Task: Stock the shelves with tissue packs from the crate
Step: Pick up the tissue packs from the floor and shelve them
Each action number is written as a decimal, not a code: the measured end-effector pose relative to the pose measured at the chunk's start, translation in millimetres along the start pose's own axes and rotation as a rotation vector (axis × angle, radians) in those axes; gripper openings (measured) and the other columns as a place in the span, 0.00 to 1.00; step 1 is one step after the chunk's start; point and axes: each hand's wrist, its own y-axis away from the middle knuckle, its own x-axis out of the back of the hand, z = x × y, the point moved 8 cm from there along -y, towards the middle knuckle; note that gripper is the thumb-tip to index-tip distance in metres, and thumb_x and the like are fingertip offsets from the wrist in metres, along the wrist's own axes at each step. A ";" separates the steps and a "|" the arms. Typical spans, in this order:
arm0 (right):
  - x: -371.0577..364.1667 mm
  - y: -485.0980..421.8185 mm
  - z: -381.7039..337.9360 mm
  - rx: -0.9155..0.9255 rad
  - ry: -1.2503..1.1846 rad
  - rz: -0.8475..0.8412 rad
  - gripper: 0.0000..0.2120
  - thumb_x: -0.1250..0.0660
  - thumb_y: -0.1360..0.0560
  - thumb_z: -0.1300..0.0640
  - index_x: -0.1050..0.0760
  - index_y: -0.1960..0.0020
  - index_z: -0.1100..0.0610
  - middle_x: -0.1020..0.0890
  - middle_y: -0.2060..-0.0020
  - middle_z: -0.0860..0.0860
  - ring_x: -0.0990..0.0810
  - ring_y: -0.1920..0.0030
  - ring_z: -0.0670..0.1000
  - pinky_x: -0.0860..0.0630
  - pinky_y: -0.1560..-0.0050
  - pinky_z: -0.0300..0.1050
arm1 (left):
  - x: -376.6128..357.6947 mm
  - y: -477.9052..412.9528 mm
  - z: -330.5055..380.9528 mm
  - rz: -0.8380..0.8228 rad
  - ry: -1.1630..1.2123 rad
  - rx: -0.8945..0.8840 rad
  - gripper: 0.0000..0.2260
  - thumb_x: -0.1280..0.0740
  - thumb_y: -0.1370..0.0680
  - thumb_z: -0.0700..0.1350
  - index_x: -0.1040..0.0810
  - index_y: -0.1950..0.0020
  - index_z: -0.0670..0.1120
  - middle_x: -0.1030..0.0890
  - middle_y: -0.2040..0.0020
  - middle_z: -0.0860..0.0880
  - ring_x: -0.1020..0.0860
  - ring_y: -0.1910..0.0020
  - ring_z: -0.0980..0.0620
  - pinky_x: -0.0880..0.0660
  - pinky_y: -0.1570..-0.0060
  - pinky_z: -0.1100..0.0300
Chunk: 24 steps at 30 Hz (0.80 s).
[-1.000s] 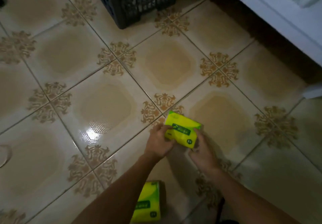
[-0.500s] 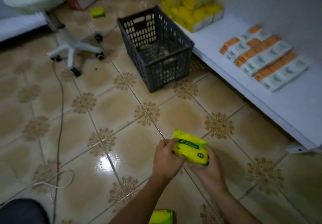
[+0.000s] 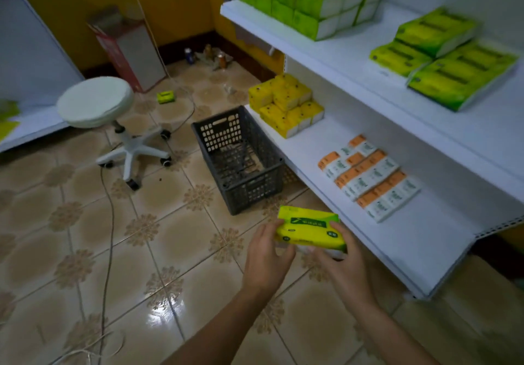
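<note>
Tissue pack (image 3: 309,230) nearer shelf (image 3: 411,240), between left hand (image 3: 266,259) and right hand (image 3: 344,265)

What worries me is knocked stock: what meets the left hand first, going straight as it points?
Beyond the green pack it holds, the left hand probably meets the front edge of the lower shelf; depth is unclear.

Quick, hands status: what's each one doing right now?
Left hand: grips the tissue pack at its left end.
Right hand: grips the same pack at its right end.
</note>
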 end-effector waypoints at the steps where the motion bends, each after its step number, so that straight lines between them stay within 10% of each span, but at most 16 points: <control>1: 11.1 -4.6 -15.5 0.019 0.003 0.004 0.27 0.24 0.34 0.53 0.31 0.40 0.40 0.26 0.42 0.44 0.25 0.42 0.48 0.23 0.47 0.49 | 2.6 -7.3 15.4 0.008 0.001 -0.009 0.21 0.29 0.28 0.41 0.27 0.37 0.44 0.24 0.44 0.48 0.24 0.47 0.49 0.25 0.46 0.53; 6: 74.7 -31.7 -97.2 0.126 0.083 0.058 0.26 0.26 0.31 0.61 0.29 0.36 0.51 0.26 0.43 0.47 0.26 0.46 0.46 0.30 0.61 0.22 | 7.1 -48.6 96.7 0.030 0.015 -0.083 0.21 0.28 0.30 0.39 0.27 0.37 0.43 0.25 0.45 0.49 0.25 0.51 0.51 0.27 0.51 0.64; 14: 157.2 -86.6 -178.2 0.191 0.094 0.217 0.24 0.26 0.31 0.61 0.28 0.37 0.51 0.23 0.42 0.52 0.23 0.46 0.49 0.27 0.61 0.24 | -4.6 -129.1 207.2 -0.014 0.078 -0.260 0.19 0.29 0.27 0.39 0.27 0.37 0.43 0.23 0.46 0.46 0.24 0.51 0.48 0.29 0.54 0.62; 20: 158.2 -131.8 -214.3 0.147 0.056 0.400 0.22 0.25 0.32 0.58 0.26 0.41 0.50 0.21 0.45 0.53 0.22 0.45 0.53 0.22 0.49 0.49 | 5.5 -210.3 228.6 -0.100 0.155 -0.272 0.15 0.33 0.23 0.44 0.28 0.37 0.47 0.22 0.42 0.49 0.23 0.46 0.51 0.26 0.51 0.55; 24: 139.2 -162.1 -222.2 0.090 0.007 0.507 0.22 0.26 0.31 0.60 0.26 0.39 0.54 0.22 0.47 0.52 0.24 0.45 0.49 0.28 0.57 0.28 | -1.1 -265.1 222.6 -0.351 0.081 -0.338 0.17 0.31 0.26 0.47 0.26 0.38 0.49 0.23 0.40 0.50 0.24 0.43 0.52 0.28 0.49 0.58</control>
